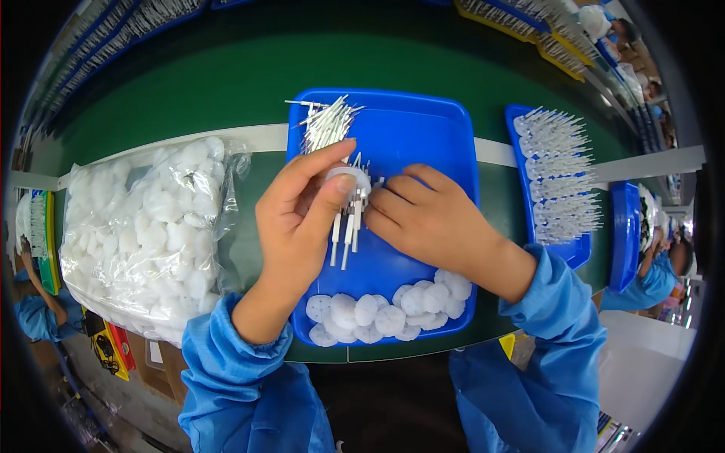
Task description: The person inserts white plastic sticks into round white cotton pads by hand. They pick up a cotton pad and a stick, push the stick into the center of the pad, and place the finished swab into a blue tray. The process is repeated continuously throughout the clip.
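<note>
The white pins [346, 230] hanging from the disc [349, 180] look loosely seated, so if you tilt or jolt it they could slide out and scatter across the blue tray [423, 128]. Pushing a pin in crooked could bend it or miss its hole. Your sleeves sit close to the row of discs [389, 309] at the tray's near edge, and a careless sweep could knock them off.

Your left hand [298, 215] is closed narrowly on the disc, thumb across its face and fingers curled behind, holding it over the middle of the tray with several pins pointing down toward you. Your right hand [427, 219] is nearly shut, fingertips pinched against the pins just right of the disc; what they grip is hidden.

Loose pins [326, 124] lie at the tray's far left corner. A bag of discs [147, 226] lies to the left, a filled tray [555, 181] to the right.
</note>
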Demonstrator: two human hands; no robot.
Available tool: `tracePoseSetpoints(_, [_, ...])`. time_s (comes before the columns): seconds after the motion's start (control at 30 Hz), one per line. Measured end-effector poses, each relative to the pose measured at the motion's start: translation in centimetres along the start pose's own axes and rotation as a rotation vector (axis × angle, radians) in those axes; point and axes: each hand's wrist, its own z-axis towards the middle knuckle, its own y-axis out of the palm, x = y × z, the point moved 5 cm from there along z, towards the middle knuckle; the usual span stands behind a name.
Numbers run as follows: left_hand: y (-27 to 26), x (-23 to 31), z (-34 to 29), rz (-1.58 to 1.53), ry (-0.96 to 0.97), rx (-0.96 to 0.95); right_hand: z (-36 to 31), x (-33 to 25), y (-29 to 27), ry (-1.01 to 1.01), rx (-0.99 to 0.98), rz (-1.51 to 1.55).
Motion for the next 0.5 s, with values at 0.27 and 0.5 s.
tracePoseSetpoints(0.27, [0.2, -0.5, 0.2, -0.021, -0.071, 0.004, 0.5, 3.6, -1.9, 0.272, 0.116, 0.248])
tracePoseSetpoints(0.5, [0.8, -0.2, 0.3, 0.24, 0.056, -0.008, -2.4, 4.1, -0.7, 0.692, 0.551, 1.135])
